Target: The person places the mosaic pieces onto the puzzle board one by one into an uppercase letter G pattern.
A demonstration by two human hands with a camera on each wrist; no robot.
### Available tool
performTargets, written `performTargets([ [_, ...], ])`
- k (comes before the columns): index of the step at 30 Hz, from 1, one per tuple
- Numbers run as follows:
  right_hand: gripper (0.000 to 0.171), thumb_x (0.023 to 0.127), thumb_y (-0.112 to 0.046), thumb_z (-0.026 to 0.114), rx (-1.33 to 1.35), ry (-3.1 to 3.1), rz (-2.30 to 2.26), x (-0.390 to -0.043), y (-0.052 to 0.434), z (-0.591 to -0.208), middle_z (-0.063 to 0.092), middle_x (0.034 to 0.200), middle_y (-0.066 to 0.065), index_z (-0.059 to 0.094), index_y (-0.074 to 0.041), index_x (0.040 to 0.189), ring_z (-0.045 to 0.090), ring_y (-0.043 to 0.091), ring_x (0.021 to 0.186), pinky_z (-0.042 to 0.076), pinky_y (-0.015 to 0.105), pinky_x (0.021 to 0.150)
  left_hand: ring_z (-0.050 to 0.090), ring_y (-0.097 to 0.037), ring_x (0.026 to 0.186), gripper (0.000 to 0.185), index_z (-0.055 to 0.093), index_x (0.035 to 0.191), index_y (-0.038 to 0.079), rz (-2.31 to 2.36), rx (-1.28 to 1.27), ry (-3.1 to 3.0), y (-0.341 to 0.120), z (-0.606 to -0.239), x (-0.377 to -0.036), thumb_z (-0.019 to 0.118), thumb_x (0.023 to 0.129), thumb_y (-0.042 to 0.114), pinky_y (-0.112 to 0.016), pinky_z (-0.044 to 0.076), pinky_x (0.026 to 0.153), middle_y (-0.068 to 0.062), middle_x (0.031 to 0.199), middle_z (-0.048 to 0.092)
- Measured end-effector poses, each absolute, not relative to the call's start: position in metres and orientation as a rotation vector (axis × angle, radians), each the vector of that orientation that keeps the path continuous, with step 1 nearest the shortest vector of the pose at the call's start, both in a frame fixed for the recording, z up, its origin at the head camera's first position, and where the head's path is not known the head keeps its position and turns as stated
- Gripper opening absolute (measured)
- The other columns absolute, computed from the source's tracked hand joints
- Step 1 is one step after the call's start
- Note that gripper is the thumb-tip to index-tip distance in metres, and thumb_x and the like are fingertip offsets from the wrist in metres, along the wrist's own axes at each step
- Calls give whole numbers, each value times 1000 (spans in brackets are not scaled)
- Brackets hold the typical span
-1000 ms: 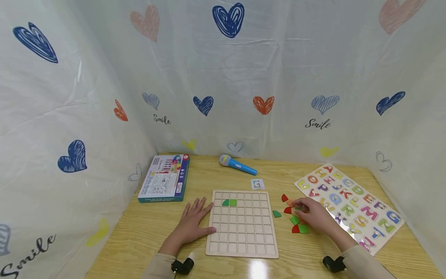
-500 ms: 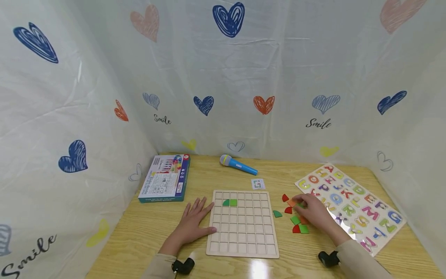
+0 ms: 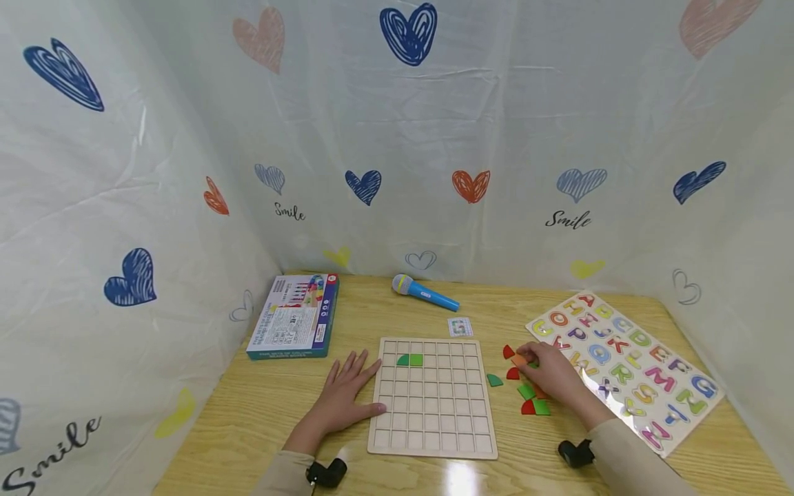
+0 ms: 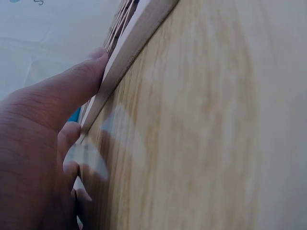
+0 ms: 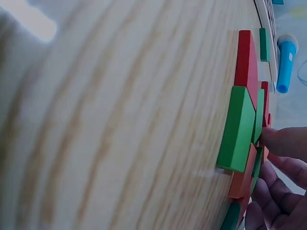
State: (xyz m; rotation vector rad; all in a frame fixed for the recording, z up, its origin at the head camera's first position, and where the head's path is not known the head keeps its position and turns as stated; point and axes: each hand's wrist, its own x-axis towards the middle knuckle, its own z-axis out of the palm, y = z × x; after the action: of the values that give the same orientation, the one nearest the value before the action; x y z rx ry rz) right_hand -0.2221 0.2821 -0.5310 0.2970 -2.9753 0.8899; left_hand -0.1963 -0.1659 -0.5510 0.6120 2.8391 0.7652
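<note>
Left hand (image 3: 344, 394) at grid board (image 3: 432, 441); right hand (image 3: 556, 373) among loose tiles.
Left: fingers spread, thumb touching the board, which lies just right of it. Right: fingers bent at orange tile (image 3: 518, 360); pinch or mere touch, can't tell. Red tile (image 3: 513, 373), green tile (image 3: 526, 391) beside the fingers; letter board (image 3: 610, 362) to that hand's right.

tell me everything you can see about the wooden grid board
The board is a flat, pale, wood-looking panel with a plain border and thin raised ridges dividing it into square cells. It lies flat on the table. In the second row from the far edge sit a green quarter-round piece and, right beside it, a lighter green square piece; the other cells look bare. The left hand touches its left edge, thumb nearest the camera.
</note>
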Motion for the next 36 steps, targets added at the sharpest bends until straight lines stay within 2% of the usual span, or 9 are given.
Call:
performTargets([
  [8,15,93,-14,75,260,-2970,952,-220,283,-530,62,85,-5,61,-11,99,57,9,75,48,27,66,5,-35,156,89,36,160,25,763,615,2834,-166,-552,-196,65,88,67,-57,-5,123,-11,169,17],
  [12,14,94,-14,74,285,-2938,972,-218,283,-529,62,81,-6,61,-13,94,53,8,69,43,25,60,5,-35,156,89,36,160,24,762,620,2833,-166,-551,-197,65,88,67,-58,-4,123,-11,169,17],
  [14,13,94,-16,74,285,-2927,991,-218,283,-529,63,81,-7,62,-15,94,54,8,70,44,24,60,5,-35,156,89,36,160,24,761,622,2834,-166,-551,-197,65,88,67,-58,-4,123,-11,169,17],
  [22,11,98,-23,71,282,-2894,1094,-221,281,-528,67,89,-7,65,-14,103,64,10,82,52,26,69,5,-35,156,89,36,160,25,754,620,2833,-166,-552,-197,65,88,67,-57,-5,123,-10,169,17],
  [27,13,100,-19,68,299,-2881,1172,-225,274,-528,68,92,-5,69,-12,110,62,8,81,53,25,70,4,-34,156,89,36,160,26,761,610,2833,-165,-553,-197,65,87,68,-57,-5,124,-9,169,16],
  [33,11,99,-17,68,350,-2854,1246,-228,258,-525,68,92,-4,71,-13,109,61,8,79,52,24,68,4,-33,157,89,36,160,26,762,612,2836,-166,-554,-198,65,87,68,-57,-5,124,-9,169,16],
  [36,10,100,-17,67,394,-2855,1293,-230,247,-524,68,89,-4,70,-13,109,60,10,73,51,25,63,4,-33,157,89,36,160,25,768,610,2833,-166,-553,-198,65,87,68,-57,-5,124,-10,170,16],
])
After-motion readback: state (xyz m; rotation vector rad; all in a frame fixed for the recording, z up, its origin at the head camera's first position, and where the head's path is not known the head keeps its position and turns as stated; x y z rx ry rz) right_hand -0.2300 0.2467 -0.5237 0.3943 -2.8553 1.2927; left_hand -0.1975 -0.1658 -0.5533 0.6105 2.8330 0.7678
